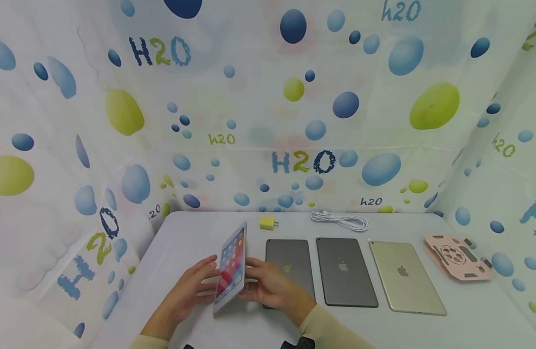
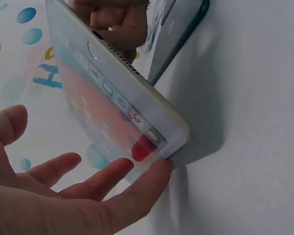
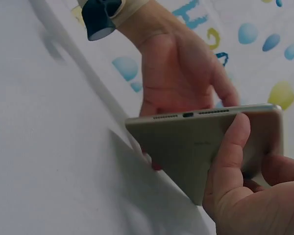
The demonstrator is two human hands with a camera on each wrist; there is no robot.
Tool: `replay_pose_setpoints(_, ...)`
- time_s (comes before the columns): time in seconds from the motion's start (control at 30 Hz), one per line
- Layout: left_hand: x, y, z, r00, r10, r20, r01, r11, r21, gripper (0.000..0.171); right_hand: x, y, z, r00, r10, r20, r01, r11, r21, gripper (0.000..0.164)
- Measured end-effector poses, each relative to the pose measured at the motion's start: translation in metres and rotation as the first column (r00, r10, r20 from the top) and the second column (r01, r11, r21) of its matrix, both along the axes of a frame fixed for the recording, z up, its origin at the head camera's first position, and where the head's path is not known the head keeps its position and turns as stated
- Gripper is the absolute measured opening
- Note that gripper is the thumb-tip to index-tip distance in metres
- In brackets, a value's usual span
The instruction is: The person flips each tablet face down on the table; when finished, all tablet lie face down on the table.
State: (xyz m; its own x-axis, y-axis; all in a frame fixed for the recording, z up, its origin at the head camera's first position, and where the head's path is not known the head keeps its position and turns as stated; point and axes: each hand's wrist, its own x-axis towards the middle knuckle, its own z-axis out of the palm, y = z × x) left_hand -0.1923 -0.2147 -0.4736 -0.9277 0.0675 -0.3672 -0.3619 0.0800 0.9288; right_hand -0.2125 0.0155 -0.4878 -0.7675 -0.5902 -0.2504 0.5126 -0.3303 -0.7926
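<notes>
A tablet with a white front and its home screen lit is tilted up on edge between my two hands. My left hand is on its screen side, fingers spread and fairly straight, one fingertip at the lower corner. My right hand holds it from behind, bent fingers against the gold back. The tablet's lower edge is close over the table. Partly behind my right hand lies a dark grey tablet, back up.
Another dark grey tablet and a gold tablet lie back up to the right. Beyond them is a pink stand-like object. A yellow charger plug and a coiled white cable lie at the table's back.
</notes>
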Motion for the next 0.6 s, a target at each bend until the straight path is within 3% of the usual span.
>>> replay_pose_setpoints(0.23, 0.003, 0.004, 0.011, 0.989, -0.134, -0.064, 0.138, 0.989, 0.056, 0.070, 0.006, -0.017, 0.004, 0.998, -0.004, -0.056, 0.008, 0.998, 0.068, 0.051)
replay_pose_setpoints(0.6, 0.009, 0.000, 0.016, 0.982, -0.155, -0.112, 0.170, 0.975, 0.143, 0.073, 0.014, -0.032, 0.004, 0.993, 0.052, -0.106, -0.036, 0.988, 0.147, 0.058)
